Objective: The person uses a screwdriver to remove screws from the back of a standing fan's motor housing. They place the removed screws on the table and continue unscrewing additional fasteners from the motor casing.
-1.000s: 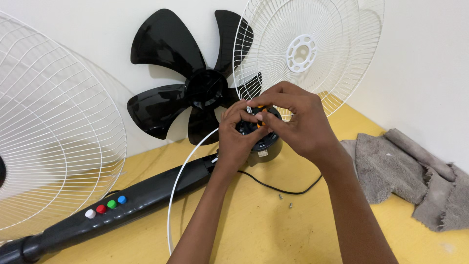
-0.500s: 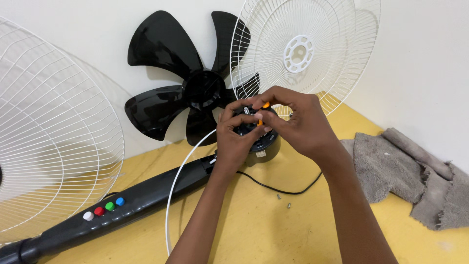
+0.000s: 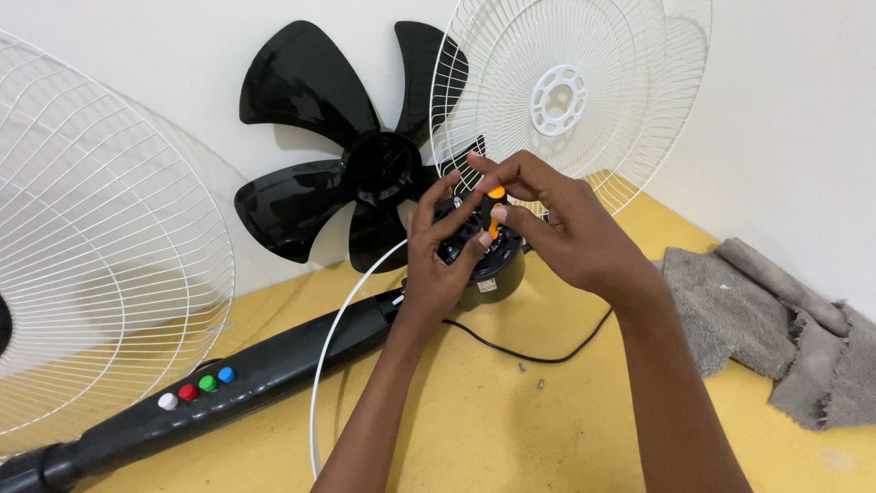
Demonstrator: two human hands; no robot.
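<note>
Fan motor, black and round, sits on the yellow bench right under both sets of fingers, at the end of the black fan column that lies flat and runs away toward the lower left. The left hand wraps the motor's near side, its fingers curled narrow over the top. The right hand comes in from the other side, its fingers pinched shut on a small orange-handled screwdriver held upright over the motor's top. Just behind the fingertips leans a black fan blade against the wall, with a white rear grille beside it. A black cord trails below the right wrist, and two small screws lie near it. Well to the left of the fingers stands a white front grille; well to the right lies a grey rag.
</note>
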